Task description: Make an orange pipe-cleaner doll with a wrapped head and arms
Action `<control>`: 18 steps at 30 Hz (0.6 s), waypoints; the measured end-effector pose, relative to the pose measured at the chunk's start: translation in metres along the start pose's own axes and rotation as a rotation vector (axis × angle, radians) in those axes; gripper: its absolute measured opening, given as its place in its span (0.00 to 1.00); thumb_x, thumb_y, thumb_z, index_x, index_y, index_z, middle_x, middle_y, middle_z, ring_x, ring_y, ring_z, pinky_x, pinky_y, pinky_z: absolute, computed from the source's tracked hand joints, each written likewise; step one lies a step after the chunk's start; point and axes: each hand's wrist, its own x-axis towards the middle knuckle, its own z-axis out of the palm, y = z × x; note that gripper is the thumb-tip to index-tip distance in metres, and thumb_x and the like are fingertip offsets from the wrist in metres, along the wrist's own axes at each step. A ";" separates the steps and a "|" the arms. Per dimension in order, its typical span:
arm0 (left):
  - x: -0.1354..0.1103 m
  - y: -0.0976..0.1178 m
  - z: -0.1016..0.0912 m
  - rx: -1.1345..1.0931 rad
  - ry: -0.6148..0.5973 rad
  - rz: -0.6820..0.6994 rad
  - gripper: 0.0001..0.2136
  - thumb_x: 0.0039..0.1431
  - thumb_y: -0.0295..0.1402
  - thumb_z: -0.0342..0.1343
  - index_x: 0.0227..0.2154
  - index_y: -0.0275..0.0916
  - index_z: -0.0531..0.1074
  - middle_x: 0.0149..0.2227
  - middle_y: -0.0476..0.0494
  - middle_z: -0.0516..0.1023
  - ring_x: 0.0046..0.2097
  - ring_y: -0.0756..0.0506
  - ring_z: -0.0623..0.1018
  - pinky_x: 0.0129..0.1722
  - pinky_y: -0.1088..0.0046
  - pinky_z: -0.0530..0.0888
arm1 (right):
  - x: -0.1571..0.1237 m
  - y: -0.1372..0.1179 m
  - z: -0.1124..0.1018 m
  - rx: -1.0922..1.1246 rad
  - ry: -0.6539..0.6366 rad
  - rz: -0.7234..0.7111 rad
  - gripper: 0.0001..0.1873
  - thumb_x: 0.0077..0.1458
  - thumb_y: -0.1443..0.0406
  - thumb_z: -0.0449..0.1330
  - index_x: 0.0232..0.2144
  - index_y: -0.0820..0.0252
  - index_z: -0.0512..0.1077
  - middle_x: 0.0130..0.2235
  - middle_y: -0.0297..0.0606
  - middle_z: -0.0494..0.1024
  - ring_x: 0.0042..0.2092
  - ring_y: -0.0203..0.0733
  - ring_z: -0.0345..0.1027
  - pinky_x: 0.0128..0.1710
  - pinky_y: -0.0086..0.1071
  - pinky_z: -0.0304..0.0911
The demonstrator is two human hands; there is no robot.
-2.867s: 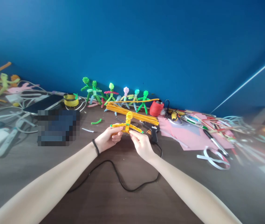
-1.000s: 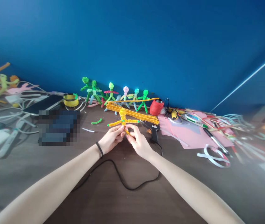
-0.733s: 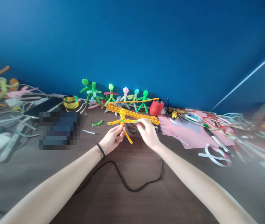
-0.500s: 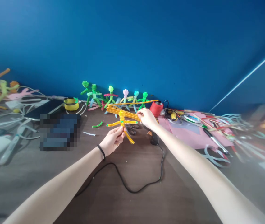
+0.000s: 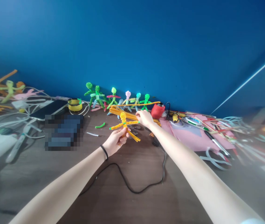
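In my left hand (image 5: 116, 141) is a yellow pipe-cleaner figure (image 5: 123, 118), pinched at its lower body. The figure's head is a wound coil, its arms stretch out sideways with green tips, and loose strands stick out below toward the right. Just beyond it lies a bundle of yellow-orange pipe cleaners (image 5: 120, 112). My right hand (image 5: 145, 118) is at that bundle, its thumb and fingers closed on the pipe cleaners; how many strands it grips is hidden. One single strand slants above the bundle toward the right.
Several finished pipe-cleaner figures (image 5: 113, 96) lean along the blue wall. Left are phones (image 5: 49, 109), white cables and a yellow ring (image 5: 75, 105). A red spool-like thing (image 5: 157, 110), pink paper (image 5: 185, 135) and pens are right. A black cord (image 5: 132, 190) loops across the table (image 5: 113, 205).
The view has shifted slightly. The yellow figure has turned a little in my left hand, and its lower strands now point more to the right. My right hand stays at the bundle.
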 end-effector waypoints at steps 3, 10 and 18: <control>0.000 0.000 -0.001 0.019 -0.018 0.004 0.08 0.49 0.32 0.57 0.28 0.31 0.69 0.21 0.50 0.65 0.16 0.61 0.55 0.11 0.89 0.50 | 0.001 0.001 0.003 0.009 0.004 -0.011 0.08 0.50 0.70 0.52 0.28 0.60 0.72 0.33 0.41 0.75 0.39 0.44 0.64 0.36 0.33 0.56; -0.002 0.001 -0.001 -0.007 -0.020 -0.003 0.07 0.49 0.31 0.56 0.28 0.31 0.69 0.21 0.50 0.65 0.16 0.61 0.54 0.11 0.88 0.50 | 0.001 -0.002 -0.008 0.053 0.171 0.027 0.11 0.54 0.71 0.45 0.36 0.63 0.66 0.38 0.45 0.71 0.36 0.43 0.64 0.32 0.32 0.56; -0.003 0.002 -0.002 -0.109 -0.002 0.015 0.04 0.50 0.27 0.55 0.30 0.31 0.70 0.23 0.50 0.64 0.21 0.58 0.63 0.16 0.86 0.59 | -0.013 0.002 -0.072 0.238 0.442 -0.082 0.09 0.55 0.68 0.44 0.36 0.61 0.63 0.37 0.42 0.71 0.37 0.41 0.64 0.35 0.31 0.57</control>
